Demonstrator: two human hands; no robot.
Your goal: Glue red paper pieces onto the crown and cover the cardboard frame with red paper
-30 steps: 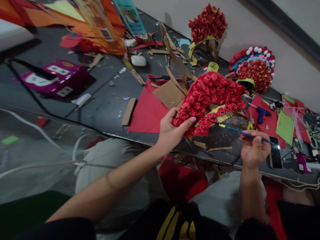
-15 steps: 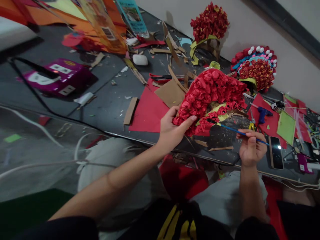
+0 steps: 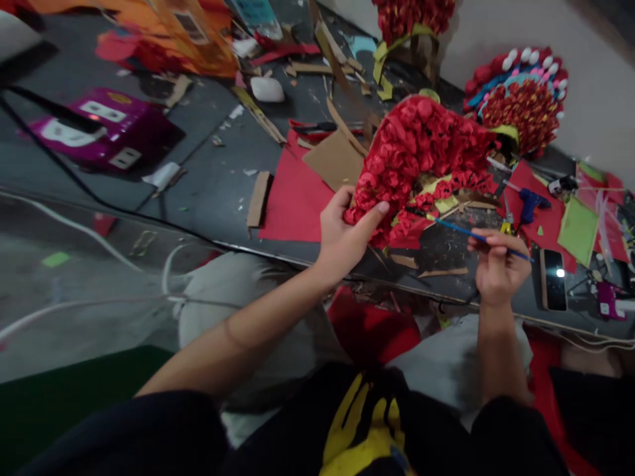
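A curved piece covered in crumpled red paper flowers (image 3: 411,145) is tilted above the dark table. My left hand (image 3: 347,231) grips its lower left end, thumb on top of the flowers. Between the fingertips of my right hand (image 3: 499,264) is a thin blue paintbrush (image 3: 459,228). The brush's dark tip points left and lies at the lower inner part of the flowered piece; whether it touches is unclear. Red paper (image 3: 292,205) and a brown cardboard sheet (image 3: 335,162) lie behind and left of the piece.
A purple power strip (image 3: 106,129) with a black cable is at left. Scraps litter the dark table (image 3: 213,192). Two flowered pieces (image 3: 526,102) (image 3: 414,16) stand at the back. At right are a blue glue gun (image 3: 533,203), a phone (image 3: 553,281) and green paper (image 3: 578,230).
The view has shifted, so the table things sit higher in the picture. Both hands keep their holds, and the brush tip has moved slightly left along the flowered piece.
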